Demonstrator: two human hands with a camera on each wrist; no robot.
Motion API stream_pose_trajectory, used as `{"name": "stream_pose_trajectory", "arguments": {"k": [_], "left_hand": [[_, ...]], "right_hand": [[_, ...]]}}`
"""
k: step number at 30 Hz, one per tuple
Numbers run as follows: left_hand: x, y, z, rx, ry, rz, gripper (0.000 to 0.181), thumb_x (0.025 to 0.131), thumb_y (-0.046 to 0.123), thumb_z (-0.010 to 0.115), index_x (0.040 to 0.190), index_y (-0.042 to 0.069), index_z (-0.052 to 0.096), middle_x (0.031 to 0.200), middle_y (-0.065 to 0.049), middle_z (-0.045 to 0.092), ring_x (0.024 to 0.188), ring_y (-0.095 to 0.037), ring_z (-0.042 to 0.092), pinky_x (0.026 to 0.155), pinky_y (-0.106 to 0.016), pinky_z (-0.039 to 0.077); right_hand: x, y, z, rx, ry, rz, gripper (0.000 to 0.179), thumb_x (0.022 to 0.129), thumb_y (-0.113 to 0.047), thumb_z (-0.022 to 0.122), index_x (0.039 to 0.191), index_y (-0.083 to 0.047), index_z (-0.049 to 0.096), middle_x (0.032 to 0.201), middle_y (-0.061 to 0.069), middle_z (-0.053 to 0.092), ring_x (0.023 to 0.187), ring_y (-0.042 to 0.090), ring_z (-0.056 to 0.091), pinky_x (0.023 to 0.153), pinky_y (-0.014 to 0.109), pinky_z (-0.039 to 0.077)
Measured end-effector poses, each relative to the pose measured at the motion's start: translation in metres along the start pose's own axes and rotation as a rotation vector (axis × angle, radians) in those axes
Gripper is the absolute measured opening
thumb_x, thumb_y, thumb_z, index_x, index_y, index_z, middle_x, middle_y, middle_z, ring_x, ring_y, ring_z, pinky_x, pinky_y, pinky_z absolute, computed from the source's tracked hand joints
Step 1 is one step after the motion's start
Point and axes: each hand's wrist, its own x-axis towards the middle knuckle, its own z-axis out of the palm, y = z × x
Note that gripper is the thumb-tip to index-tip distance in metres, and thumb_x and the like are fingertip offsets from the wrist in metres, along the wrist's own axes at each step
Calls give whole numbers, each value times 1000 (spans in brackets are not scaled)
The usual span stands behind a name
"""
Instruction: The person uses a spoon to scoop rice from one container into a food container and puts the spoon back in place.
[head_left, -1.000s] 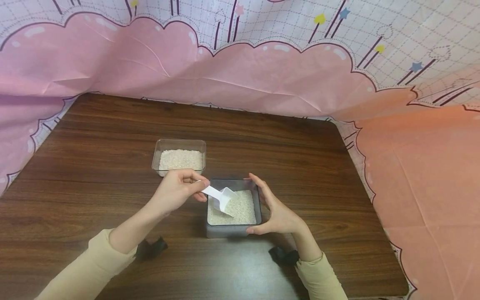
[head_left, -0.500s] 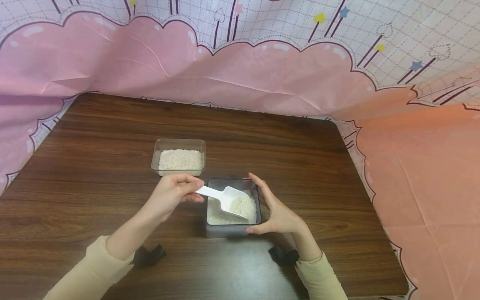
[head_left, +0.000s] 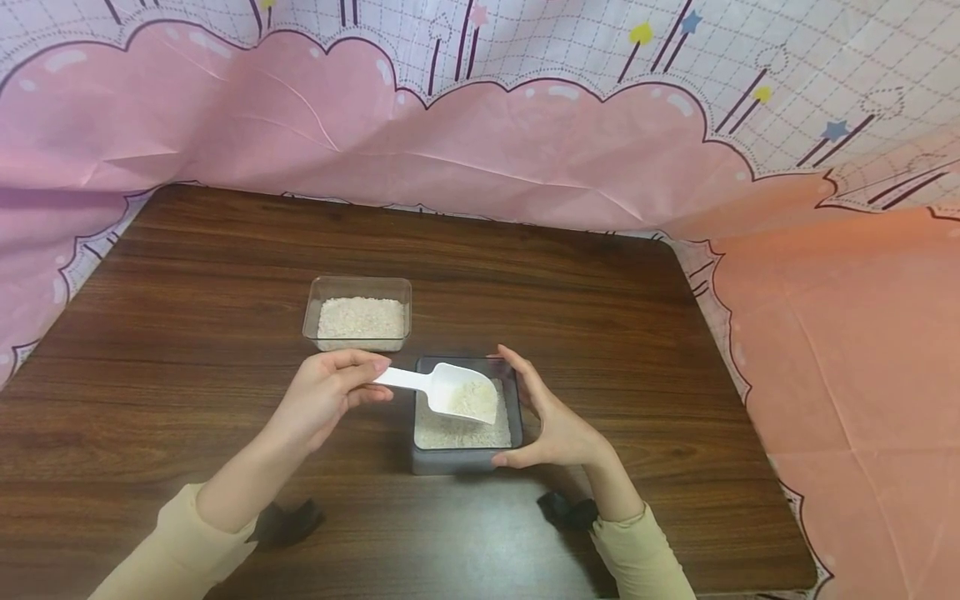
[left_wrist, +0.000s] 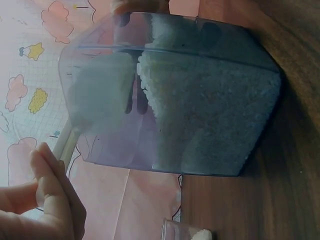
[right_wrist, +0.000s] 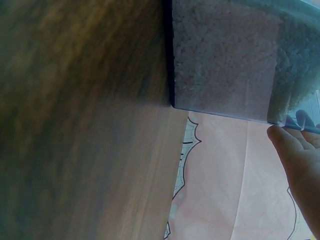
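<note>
My left hand pinches the handle of a white scoop between thumb and fingers. The scoop carries a load of rice and lies over the smoky see-through box. Its bowl shows hazily through the wall of the box in the left wrist view, above the sloping rice. More rice fills the lower part of the box, which stands on the table. From the right, my right hand grips the box, thumb at the near corner and fingers at the far one; its fingers touch the upper wall.
Behind and left of the box stands a shallow clear tray holding white grains. Dark pieces show beside both wrists. The brown wooden table ends at a pink patterned curtain at the back and sides.
My left hand has drawn back to the left and lower in view. The scoop has tipped level, coming up out of the rice with a load in it. The right hand stays put.
</note>
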Motion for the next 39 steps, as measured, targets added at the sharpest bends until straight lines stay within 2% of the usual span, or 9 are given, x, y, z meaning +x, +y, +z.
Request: {"name": "stream_pose_trajectory", "arguments": {"k": [6,10,18,22,27,35,39], "left_hand": [[-1,3,-3,-92,-8,-6,11,95,-3,56,94,-2,67,91,-5,63,71,-13,68,76,-24,61],[-3,8,-3,-133,5,1,15,96,-2,56,89,3,69,89,-6,62,69,-13,68,74,-23,61],[-8,22,-5,-207,27,58,20,96,-4,56,86,5,71,90,-8,61,68,-13,67,70,-20,60],[-10,29,-9,-250,38,101,19,96,-3,57,87,4,73,92,-9,61,67,-13,68,70,-19,60],[-11,39,-19,-335,49,184,14,95,-1,60,89,1,72,94,-10,61,69,-13,68,69,-18,60],[-10,51,-40,-483,133,319,8,92,-5,63,90,-7,70,94,-13,62,69,-16,68,67,-19,60],[-5,51,-51,-491,197,353,6,90,-5,65,87,-8,69,92,-14,62,67,-18,69,64,-20,60]], "right_hand": [[-1,-1,0,0,0,8,127,64,-6,91,157,-22,6,158,12,18,147,27,17,118,62,17],[0,0,0,-4,3,14,127,64,-6,91,157,-22,6,158,9,18,147,28,18,118,61,17],[-1,-2,1,-19,8,50,126,65,-8,91,157,-26,7,162,1,8,149,23,8,119,57,15],[-2,-2,0,-24,7,48,125,66,-10,91,157,-24,7,163,5,6,149,25,7,119,59,16],[-2,-3,0,-19,5,41,125,66,-9,90,157,-24,7,162,13,6,149,28,7,117,64,17],[-1,-2,0,-29,4,36,124,66,-8,90,157,-27,7,161,2,12,149,27,9,117,64,18],[-1,-3,0,-30,1,36,125,67,-8,90,157,-27,6,161,2,11,149,27,9,117,64,18]]}}
